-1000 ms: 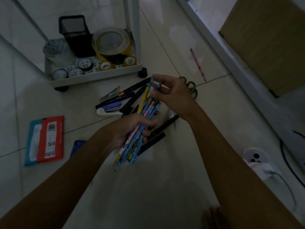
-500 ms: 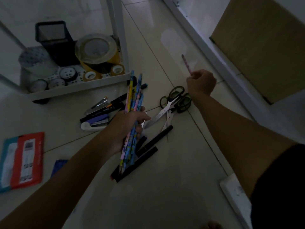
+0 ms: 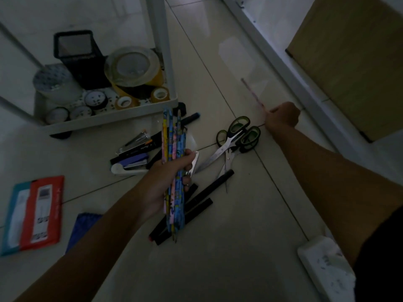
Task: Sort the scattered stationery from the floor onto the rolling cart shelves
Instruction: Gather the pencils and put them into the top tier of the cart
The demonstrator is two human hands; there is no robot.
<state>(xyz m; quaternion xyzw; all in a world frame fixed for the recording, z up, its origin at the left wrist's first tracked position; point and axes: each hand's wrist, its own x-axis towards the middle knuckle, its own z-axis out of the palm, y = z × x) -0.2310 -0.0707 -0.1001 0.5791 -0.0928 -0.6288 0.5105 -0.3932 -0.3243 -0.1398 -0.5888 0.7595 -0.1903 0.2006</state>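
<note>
My left hand (image 3: pixel 172 171) grips a bundle of several patterned blue, pink and yellow pencils (image 3: pixel 174 140), held upright over the floor pile. My right hand (image 3: pixel 282 115) is stretched out to the right, its fingers closed on the near end of a single pink pencil (image 3: pixel 253 93) that points away over the tiles. The white rolling cart's bottom shelf (image 3: pixel 109 118) at upper left holds a black mesh pen cup (image 3: pixel 76 55), a big tape roll (image 3: pixel 133 66) and several small tape rolls.
On the floor lie two green-handled scissors (image 3: pixel 237 138), black pens (image 3: pixel 196 201), a stapler and markers (image 3: pixel 133 158), a red and teal packet (image 3: pixel 32 212) and a blue item (image 3: pixel 82 223). A cardboard box (image 3: pixel 353 62) stands at right, a white power strip (image 3: pixel 322 269) at lower right.
My right hand left the bundle, reached out to the right and closed on the lone pink pencil. The left hand turned the bundle more upright. The view has shifted.
</note>
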